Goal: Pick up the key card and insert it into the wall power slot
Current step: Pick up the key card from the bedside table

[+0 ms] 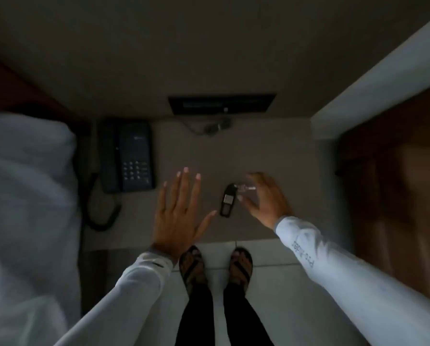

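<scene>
Dim room, grey bedside table point(271, 156) against plain wall point(209, 46), white bedding point(26, 183) left, pale tiled floor point(278, 255)

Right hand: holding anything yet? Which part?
Cannot tell: right hand is curled at the key fob's top, ring end, blurred. Left hand is open, empty.

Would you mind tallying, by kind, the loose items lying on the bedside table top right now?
Telephone: 1
Dark key fob, with keys attached: 1
Cable plug by the wall: 1
Total: 3
The right hand reaches at the key fob; the left hand hovers open.
</scene>
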A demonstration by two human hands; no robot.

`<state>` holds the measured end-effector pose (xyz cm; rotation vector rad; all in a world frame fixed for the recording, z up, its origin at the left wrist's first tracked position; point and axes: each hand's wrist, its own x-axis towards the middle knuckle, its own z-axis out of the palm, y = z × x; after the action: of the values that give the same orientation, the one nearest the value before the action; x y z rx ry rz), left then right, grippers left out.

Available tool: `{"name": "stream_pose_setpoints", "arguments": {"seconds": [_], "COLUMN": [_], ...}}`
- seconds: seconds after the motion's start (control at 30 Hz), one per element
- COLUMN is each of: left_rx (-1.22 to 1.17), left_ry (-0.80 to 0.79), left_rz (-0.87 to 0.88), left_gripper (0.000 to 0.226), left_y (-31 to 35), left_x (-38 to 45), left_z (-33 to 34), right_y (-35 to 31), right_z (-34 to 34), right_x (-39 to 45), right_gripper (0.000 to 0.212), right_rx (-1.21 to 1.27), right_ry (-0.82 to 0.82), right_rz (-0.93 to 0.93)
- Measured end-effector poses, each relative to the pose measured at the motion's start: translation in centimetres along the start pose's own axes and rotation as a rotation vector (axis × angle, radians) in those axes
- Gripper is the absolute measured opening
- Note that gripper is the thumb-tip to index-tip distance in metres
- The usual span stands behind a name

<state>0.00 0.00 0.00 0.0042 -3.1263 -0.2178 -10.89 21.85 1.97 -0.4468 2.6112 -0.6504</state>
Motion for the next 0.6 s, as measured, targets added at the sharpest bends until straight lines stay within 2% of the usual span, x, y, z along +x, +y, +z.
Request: {"name": "stream_pose_setpoints", "arguments": {"seconds": [0.17,0.27,0.37,0.53,0.6], "left_rx": [-0.042,-0.023,0.033,0.030,0.040], "left_ry": [-0.059,-0.063,-0.039,-0.021,-0.041], "left_rz": [0.014,0.072,0.078,0.081,0.078], "left_gripper": [0.081,0.080,0.080,0.078,0.078], "left_y": [-0.7,-1.7,-2.5,-2.4,-2.2], "left_x": [0.8,0.8,0.6,0.7,0.7], "left_z": [9.1,12.5,13.9,14.1,13.4], "right_y": [3.5,4.8,5.4,5.8,5.4], "right_z": [6.0,7.7,8.6,8.4,7.8], "right_x": [2.8,3.7,4.2,4.7,4.7], "right_gripper": [0.049,0.034,0.019,0.014,0.012], "right_rx": [0.012,0.059,0.087,0.142,0.262], "right_ry": [-0.019,0.072,0.135,0.179,0.151], "right_rz": [-0.001,-0.024,-0.050,-0.126,-0.087]}}
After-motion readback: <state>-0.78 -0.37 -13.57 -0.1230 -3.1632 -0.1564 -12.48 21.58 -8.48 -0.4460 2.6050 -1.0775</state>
